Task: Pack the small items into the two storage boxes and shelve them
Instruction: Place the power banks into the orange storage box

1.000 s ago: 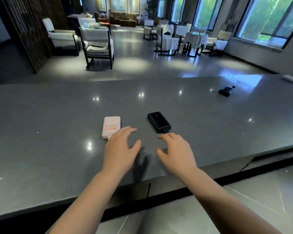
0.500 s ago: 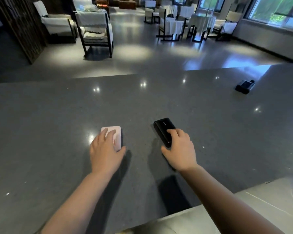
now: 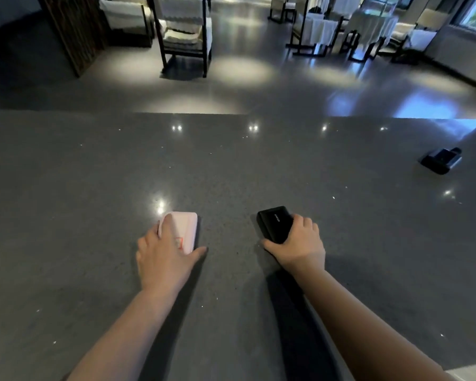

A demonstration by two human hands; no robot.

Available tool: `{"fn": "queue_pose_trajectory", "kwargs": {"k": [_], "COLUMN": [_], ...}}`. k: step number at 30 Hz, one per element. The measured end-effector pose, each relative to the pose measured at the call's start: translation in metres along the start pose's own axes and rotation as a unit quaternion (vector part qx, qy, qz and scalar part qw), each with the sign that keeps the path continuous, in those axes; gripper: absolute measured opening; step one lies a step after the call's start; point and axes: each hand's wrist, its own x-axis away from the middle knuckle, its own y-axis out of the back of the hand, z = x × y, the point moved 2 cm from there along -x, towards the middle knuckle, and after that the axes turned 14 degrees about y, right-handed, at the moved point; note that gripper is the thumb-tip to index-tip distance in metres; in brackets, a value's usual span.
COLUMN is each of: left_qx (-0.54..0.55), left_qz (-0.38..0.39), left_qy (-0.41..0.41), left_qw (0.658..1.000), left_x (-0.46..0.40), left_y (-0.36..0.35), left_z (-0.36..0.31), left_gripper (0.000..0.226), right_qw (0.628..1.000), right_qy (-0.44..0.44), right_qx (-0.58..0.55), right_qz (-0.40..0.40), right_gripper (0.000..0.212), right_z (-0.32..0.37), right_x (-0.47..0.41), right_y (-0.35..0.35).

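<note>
Seemingly both hands grip slabs: pink-white power bank, glossy black one.

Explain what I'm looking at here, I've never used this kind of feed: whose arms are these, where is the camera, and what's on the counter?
There is no machine here: these are a person's two bare arms, filmed by one wide-angle camera worn on their head, looking forward and down. The dark speckled counter fills the lower view; chairs and tables of a room lie beyond it. The left hand lies over a pale pink flat device, with fingers along one side and the thumb at the other. The right hand grips a black block-shaped device, with fingers curled round its edge. Both devices rest on the counter. A third small black item lies far right, untouched. No storage boxes are in view.
</note>
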Motion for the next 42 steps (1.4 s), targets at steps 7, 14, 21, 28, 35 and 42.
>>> {"fn": "queue_pose_trajectory", "kwargs": {"k": [7,14,21,28,35,42], "left_qx": [0.097,0.153,0.172,0.137,0.093,0.114], "left_qz": [-0.008,-0.136,-0.215,-0.328,-0.375,-0.408], "left_qy": [0.019,0.067,0.179,0.252,0.284,0.309], "left_qw": [0.995,0.977,0.944,0.9,0.877,0.851], "left_x": [0.008,0.036,0.093,0.161,0.205,0.198], "left_y": [0.012,0.084,0.17,0.257,0.333,0.369], "left_z": [0.004,0.052,0.16,0.286,0.382,0.44], "left_gripper": [0.07,0.085,0.086,0.08,0.083,0.084], "right_qw": [0.988,0.941,0.864,0.792,0.746,0.706], "right_qy": [0.141,0.322,0.477,0.571,0.613,0.648], "right_qx": [-0.053,-0.1,-0.144,-0.181,-0.206,-0.211], "right_qz": [-0.03,-0.003,0.069,0.118,0.16,0.19], "right_gripper": [0.078,0.073,0.076,0.076,0.082,0.083], "right_z": [0.022,0.12,0.249,0.381,0.486,0.567], "right_x": [-0.007,-0.001,0.065,0.17,0.253,0.272], "right_y": [0.022,0.011,-0.029,-0.062,-0.086,-0.093]}}
